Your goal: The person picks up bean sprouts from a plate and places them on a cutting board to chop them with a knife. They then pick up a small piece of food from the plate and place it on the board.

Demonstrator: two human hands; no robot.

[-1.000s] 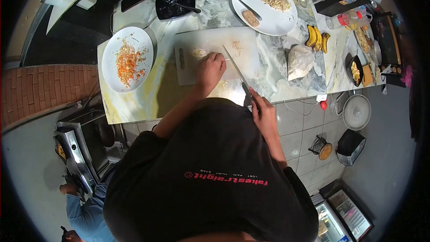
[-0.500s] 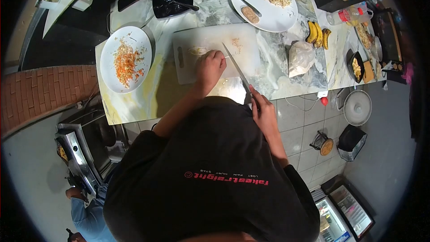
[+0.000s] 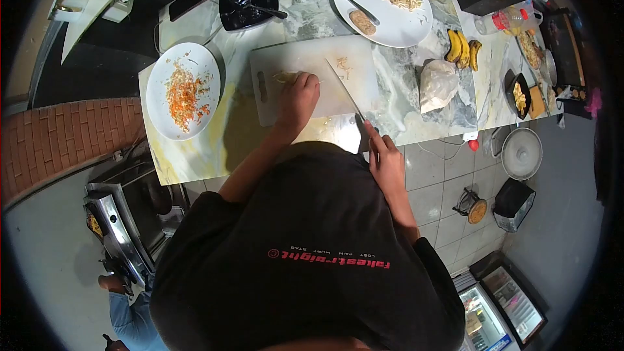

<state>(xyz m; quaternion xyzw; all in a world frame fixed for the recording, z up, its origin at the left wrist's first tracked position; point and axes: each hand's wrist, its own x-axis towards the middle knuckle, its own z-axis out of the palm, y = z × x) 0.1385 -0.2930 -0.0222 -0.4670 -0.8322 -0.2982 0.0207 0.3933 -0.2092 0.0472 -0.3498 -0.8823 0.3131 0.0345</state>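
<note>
Marbled counter (image 3: 240,65), board (image 3: 361,84): right fingers (image 3: 370,129) closed round knife (image 3: 346,91), left fingers (image 3: 311,83) curled by pale food (image 3: 283,77), hold unclear.

The counter (image 3: 404,117) has a shiny stone top with gray, green and yellow swirls. A pale cutting board (image 3: 359,94) lies flat near the middle. To its left is a white plate (image 3: 158,86) with orange and pale bits on it. Behind the board sit a square black bowl (image 3: 239,5) and a big white plate (image 3: 411,29). To the right are a plastic bag (image 3: 438,86), some bananas (image 3: 462,49) and a small black dish (image 3: 511,95).
</note>
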